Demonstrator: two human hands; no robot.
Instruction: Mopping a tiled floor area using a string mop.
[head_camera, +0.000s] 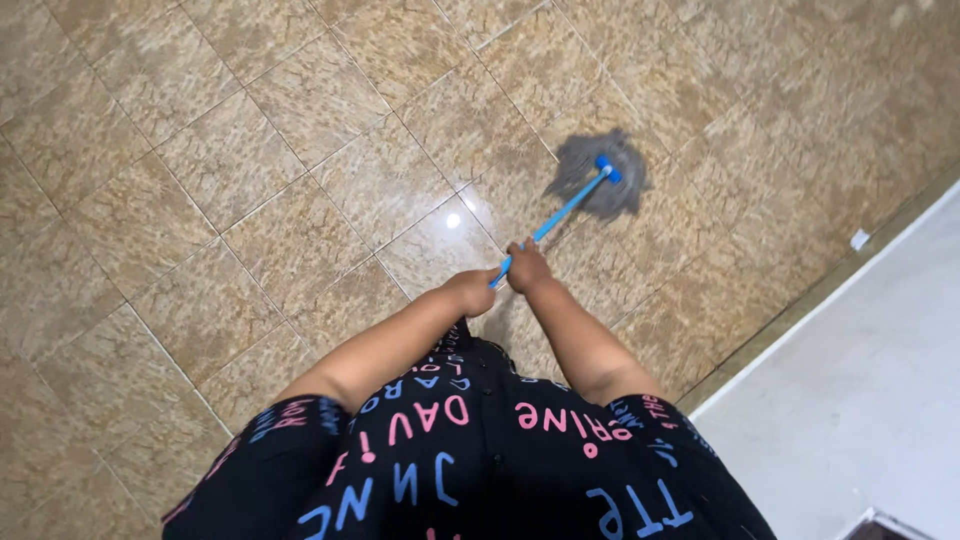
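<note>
A mop with a blue handle (560, 212) and a grey stringy head (600, 175) rests on the brown tiled floor (250, 180). My left hand (472, 290) grips the near end of the handle. My right hand (527, 266) grips it just ahead, touching the left hand. Both arms reach forward from my black printed top. The mop head is blurred and lies ahead and to the right of my hands.
A white wall (860, 380) runs along the right side, meeting the floor at a dark skirting edge (800, 300). A bright light reflection (453, 220) shines on the tiles left of the handle. Tiled floor stretches to the left and ahead.
</note>
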